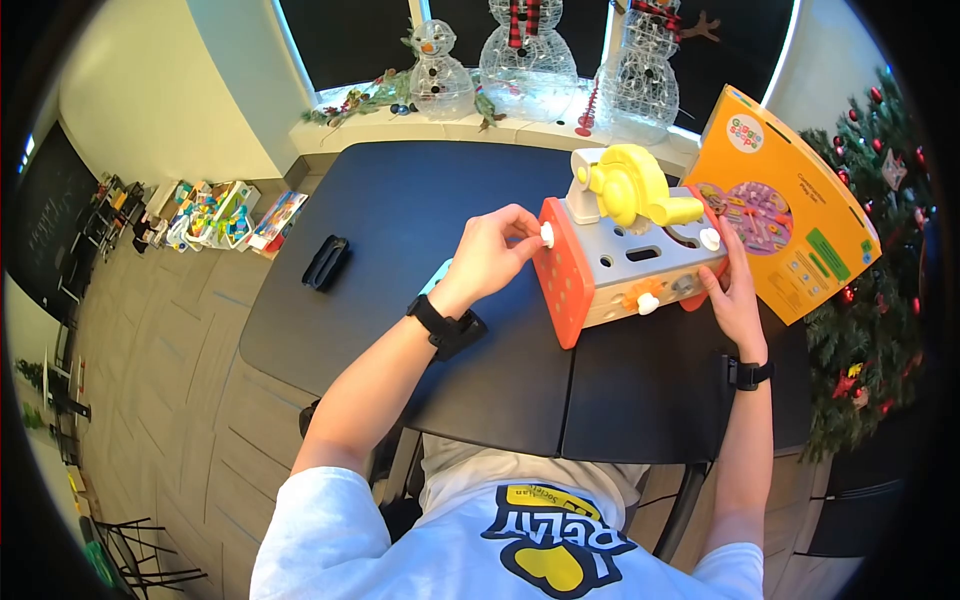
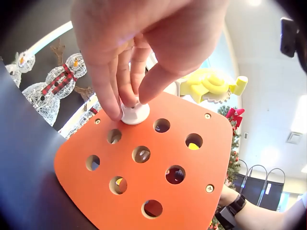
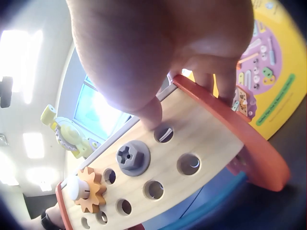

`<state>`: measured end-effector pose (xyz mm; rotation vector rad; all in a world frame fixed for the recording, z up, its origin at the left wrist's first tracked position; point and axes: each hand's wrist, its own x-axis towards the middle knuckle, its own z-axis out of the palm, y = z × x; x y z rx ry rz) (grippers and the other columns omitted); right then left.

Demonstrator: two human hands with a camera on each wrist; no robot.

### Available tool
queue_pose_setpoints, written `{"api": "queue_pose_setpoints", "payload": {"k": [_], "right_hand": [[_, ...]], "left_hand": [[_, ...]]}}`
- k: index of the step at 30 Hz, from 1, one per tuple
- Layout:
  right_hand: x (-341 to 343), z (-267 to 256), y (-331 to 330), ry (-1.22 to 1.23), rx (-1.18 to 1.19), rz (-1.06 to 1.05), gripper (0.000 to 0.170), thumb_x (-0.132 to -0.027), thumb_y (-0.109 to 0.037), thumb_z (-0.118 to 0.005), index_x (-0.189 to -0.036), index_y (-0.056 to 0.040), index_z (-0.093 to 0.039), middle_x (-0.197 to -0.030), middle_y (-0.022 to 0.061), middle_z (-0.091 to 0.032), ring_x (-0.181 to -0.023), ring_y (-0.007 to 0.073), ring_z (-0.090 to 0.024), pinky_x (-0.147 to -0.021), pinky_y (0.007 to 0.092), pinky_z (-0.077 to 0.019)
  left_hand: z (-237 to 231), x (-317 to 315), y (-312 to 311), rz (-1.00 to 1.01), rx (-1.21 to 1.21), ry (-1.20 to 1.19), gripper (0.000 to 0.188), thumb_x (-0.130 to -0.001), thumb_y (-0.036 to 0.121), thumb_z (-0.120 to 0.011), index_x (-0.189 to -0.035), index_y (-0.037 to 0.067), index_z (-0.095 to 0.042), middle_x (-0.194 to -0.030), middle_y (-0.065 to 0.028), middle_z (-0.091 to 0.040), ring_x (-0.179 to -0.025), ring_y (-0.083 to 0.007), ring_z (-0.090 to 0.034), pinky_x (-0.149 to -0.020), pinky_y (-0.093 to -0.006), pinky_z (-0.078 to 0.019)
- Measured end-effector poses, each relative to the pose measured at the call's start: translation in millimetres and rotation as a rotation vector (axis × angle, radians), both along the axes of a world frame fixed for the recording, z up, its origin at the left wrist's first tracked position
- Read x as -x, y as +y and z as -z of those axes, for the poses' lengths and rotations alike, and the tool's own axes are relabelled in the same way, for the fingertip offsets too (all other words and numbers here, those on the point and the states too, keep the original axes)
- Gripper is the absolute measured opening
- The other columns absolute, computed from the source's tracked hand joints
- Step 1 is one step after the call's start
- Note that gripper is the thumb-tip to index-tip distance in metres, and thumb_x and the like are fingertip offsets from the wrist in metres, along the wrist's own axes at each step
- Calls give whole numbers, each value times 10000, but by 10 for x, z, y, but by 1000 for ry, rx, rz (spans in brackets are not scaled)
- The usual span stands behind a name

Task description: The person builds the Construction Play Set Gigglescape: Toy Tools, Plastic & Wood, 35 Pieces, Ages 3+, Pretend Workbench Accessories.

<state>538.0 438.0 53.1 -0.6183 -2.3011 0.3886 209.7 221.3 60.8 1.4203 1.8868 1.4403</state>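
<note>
A wooden toy workbench (image 1: 620, 265) with red end panels stands on the dark table. The left hand (image 1: 490, 250) pinches a white knob (image 2: 135, 113) at the top of the red panel (image 2: 158, 163), which has several round holes. At the other end, the right hand (image 1: 738, 300) rests on the bench, its thumb on the wooden side (image 3: 211, 134) and its other fingers over the red edge. A grey bolt (image 3: 133, 158) and an orange gear (image 3: 92, 190) with a white peg (image 3: 76, 188) sit on that side. On top is a yellow saw-like piece (image 1: 630, 185).
A yellow-orange box (image 1: 800, 200) stands behind the bench at the right. On the table (image 1: 400, 200) lie a black tray-like object (image 1: 326, 263) at left and a light-blue item (image 1: 437, 275) partly behind the left arm. A decorated tree (image 1: 860, 330) is at the right.
</note>
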Motion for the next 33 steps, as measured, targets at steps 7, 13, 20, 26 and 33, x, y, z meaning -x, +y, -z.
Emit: {"api": "queue_pose_setpoints", "payload": {"k": [7,13,20,26,33], "right_hand": [[-192,229,27,85,757,-119,904,-969,-26,-709,-1667,-90,-138,-1537,197,-512,-1402,256,-547,-1157,380,-444],[-262,320,9,7,824,-112,840,-911,15,-751,-1597,-43,-268,-1448,195,-606,-1335,263,-613,-1120,393,-491],[-71,457,-1,-99,461,202,508,-931,-8,-665,-1407,20,-489,-1082,248,-749,-1006,355,-757,-896,408,-585],[-68,236,-170,-181,324,253,364,-939,-27,-605,-1294,33,-552,-865,283,-700,-834,438,-723,-752,439,-564],[-72,25,-472,63,56,139,313,-995,-51,-572,-1295,37,-576,-955,286,-712,-920,455,-715,-791,451,-562]], "left_hand": [[126,199,83,48,-57,-70,144,-957,97,-775,-1021,8,-682,-996,-53,-739,-928,-127,-700,-827,-298,-569],[107,15,-6,-11,-56,-111,152,-938,106,-790,-1025,10,-710,-991,-57,-746,-938,-180,-730,-819,-326,-591],[155,-23,14,-22,-118,-100,181,-961,94,-762,-1096,-8,-701,-1025,-93,-765,-939,-173,-741,-843,-316,-597],[231,72,31,-11,-85,-127,183,-986,102,-730,-1123,-6,-677,-1051,-108,-772,-959,-161,-739,-852,-313,-588],[304,199,38,-64,-55,-229,175,-1023,126,-673,-1122,-19,-685,-969,-131,-786,-898,-175,-766,-811,-306,-588]]}}
